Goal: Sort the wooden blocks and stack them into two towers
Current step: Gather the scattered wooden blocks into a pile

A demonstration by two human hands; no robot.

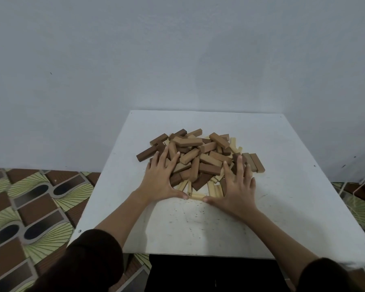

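Blocks (198, 159) lay heaped in a loose mixed pile (dark, mid-brown and pale pieces jumbled) on the white table (282, 186). Left hand (159, 178) and right hand (237, 186) rested flat against the pile's near sides, fingers spread straight, gripping nothing, thumbs touching a pale block (195, 196) at the front edge.

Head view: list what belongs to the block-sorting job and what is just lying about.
Belongs to the job:
- pile of wooden blocks, dark, mid-brown and pale mixed
- left hand and right hand, fingers spread on the pile
- white table, the work surface

Just there:
- patterned floor
- grey wall
- black object below the table's near edge
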